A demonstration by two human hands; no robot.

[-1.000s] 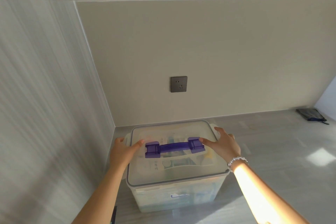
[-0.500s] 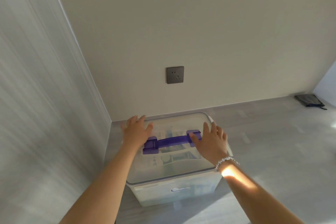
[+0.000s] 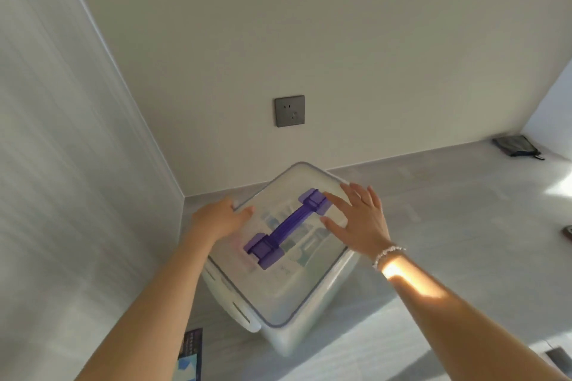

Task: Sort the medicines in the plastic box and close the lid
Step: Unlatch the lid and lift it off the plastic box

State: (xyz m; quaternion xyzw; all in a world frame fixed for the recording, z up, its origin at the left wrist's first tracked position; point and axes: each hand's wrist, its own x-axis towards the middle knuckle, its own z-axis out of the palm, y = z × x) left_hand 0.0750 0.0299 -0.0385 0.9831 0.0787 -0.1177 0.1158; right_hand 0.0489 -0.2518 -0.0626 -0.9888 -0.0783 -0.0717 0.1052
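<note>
A translucent plastic box point(image 3: 305, 323) stands on the grey counter near the left corner, turned at an angle. Its clear lid point(image 3: 289, 284) lies on top, with a purple handle point(image 3: 286, 227) across the middle. Medicines show dimly through the lid. My left hand point(image 3: 219, 218) rests on the lid's far left edge, its fingers laid over the rim. My right hand point(image 3: 359, 219) lies flat with spread fingers on the lid's right side, beside the handle's far end. A bead bracelet circles my right wrist.
Walls close the counter point(image 3: 448, 226) at the left and back, with a grey socket point(image 3: 290, 111) above the box. A dark pouch point(image 3: 515, 145) lies far right at the back. A blue printed packet point(image 3: 190, 356) lies at the near left edge.
The box has turned on the counter, so its handle now runs diagonally. My left hand slid to the lid's left edge and my right hand shifted toward the far right side.
</note>
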